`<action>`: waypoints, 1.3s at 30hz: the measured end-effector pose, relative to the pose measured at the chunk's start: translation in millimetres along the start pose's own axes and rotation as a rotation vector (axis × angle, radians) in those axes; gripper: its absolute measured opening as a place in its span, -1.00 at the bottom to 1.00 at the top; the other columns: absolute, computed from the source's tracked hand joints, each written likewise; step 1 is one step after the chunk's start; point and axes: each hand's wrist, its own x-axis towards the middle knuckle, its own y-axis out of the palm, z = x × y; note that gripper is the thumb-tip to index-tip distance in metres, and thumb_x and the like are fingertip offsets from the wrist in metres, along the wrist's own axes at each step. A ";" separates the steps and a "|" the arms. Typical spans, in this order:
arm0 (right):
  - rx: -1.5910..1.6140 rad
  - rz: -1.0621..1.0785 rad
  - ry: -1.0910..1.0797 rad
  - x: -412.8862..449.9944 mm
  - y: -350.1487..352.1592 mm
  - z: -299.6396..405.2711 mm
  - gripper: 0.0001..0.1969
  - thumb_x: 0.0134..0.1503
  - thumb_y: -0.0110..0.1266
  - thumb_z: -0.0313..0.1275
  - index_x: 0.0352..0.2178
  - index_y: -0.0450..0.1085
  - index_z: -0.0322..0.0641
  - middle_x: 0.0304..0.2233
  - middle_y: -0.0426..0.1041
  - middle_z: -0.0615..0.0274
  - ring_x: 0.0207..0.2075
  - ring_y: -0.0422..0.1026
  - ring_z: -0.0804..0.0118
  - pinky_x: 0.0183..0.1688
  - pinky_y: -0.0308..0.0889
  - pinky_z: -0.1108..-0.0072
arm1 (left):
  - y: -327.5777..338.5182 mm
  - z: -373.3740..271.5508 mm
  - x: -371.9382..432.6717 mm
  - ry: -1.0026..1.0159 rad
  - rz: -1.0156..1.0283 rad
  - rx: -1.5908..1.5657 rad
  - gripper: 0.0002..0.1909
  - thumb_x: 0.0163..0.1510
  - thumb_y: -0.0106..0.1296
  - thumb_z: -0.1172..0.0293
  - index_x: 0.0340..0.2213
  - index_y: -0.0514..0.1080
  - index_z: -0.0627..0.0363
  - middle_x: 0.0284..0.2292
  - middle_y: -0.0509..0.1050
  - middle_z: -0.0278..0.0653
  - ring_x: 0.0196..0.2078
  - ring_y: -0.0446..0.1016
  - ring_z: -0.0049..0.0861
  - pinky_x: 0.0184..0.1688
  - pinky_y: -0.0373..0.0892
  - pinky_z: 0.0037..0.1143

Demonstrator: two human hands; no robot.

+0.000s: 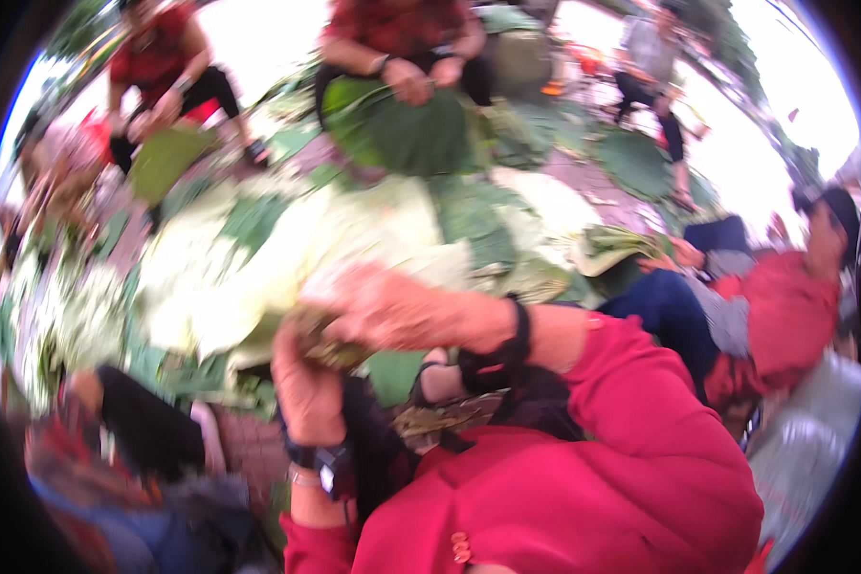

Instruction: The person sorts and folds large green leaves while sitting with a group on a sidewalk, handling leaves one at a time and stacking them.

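Note:
Between both hands is a folded, brownish-green leaf bundle (pixel 330 348), blurred by motion. My left hand (pixel 307 402) grips it from the near left, fingers pointing up. Over its top reaches my right hand (pixel 391 305), fingers closed on the same bundle. Just beyond the hands, large pale-sided leaves (pixel 373 219), apparently lotus leaves, lie spread in overlapping layers. Darker green leaves (pixel 473 215) are mixed among them. The bundle's underside is hidden by my fingers.
A person across from me holds a large green leaf (pixel 409 129); another at far left holds a leaf (pixel 165 161). Close on my right sits a person in red (pixel 775 323) with bundled leaves (pixel 624 247). A neighbour's dark-clad leg (pixel 151 423) is near my left.

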 end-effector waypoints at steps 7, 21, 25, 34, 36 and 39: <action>0.019 -0.084 -0.108 -30.1 -1.1 21.4 -0.78 -0.12 -0.03 -0.23 -0.54 0.30 -0.15 -0.48 0.34 0.31 -0.32 0.31 0.27 -0.27 0.16 0.47 | 7.9 14.8 -50.0 0.247 -0.141 0.134 -0.66 -0.07 -0.04 0.18 -0.31 0.38 0.18 -0.30 0.42 -0.21 -0.25 0.37 -0.35 -0.24 0.31 -0.35; -0.434 -0.329 0.021 -166.3 -169.3 -72.1 -0.62 -0.19 -0.03 -0.21 -0.39 0.28 -0.30 -0.38 0.26 0.19 -0.28 0.21 0.21 -0.18 0.07 0.46 | 176.5 190.8 55.5 -0.119 -0.039 0.414 -0.73 -0.11 -0.03 0.28 -0.75 0.17 -0.07 -0.77 0.22 -0.52 -0.75 0.13 -0.72 -0.68 0.11 -0.65; -0.560 -0.276 -0.016 -181.6 -210.0 -75.9 -0.77 -0.04 -0.16 -0.31 -0.40 0.30 -0.23 -0.52 0.29 0.26 -0.49 0.27 0.32 -0.42 0.18 0.50 | 188.7 213.9 70.8 -0.187 -0.003 0.374 -0.71 -0.10 0.00 0.20 -0.74 0.20 -0.06 -0.77 0.24 -0.50 -0.74 0.16 -0.72 -0.69 0.11 -0.65; -0.376 -0.213 0.067 -200.4 -227.0 -109.0 -0.81 -0.08 -0.17 -0.34 -0.52 0.26 -0.26 -0.53 0.27 0.20 -0.46 0.28 0.20 -0.38 0.18 0.43 | 214.9 253.9 95.2 -0.135 -0.149 0.566 -0.77 -0.10 -0.02 0.22 -0.72 0.30 -0.02 -0.78 0.27 -0.49 -0.77 0.16 -0.73 -0.73 0.08 -0.68; -0.298 -0.349 0.154 -205.3 -216.8 -113.6 -0.76 -0.05 -0.14 -0.34 -0.40 0.28 -0.30 -0.45 0.31 0.14 -0.36 0.29 0.16 -0.28 0.18 0.40 | 213.4 251.2 101.6 -0.144 -0.136 0.609 -0.77 -0.10 -0.03 0.23 -0.72 0.30 -0.02 -0.78 0.27 -0.49 -0.78 0.15 -0.73 -0.74 0.08 -0.69; -0.319 -0.558 0.192 -215.1 -201.4 -117.4 -0.67 0.00 -0.13 -0.32 -0.24 0.25 -0.34 -0.31 0.32 0.07 -0.22 0.27 0.11 -0.15 0.14 0.35 | 215.9 255.6 106.9 -0.142 -0.160 0.660 -0.78 -0.10 -0.04 0.24 -0.73 0.30 -0.02 -0.80 0.25 -0.49 -0.79 0.14 -0.74 -0.75 0.06 -0.70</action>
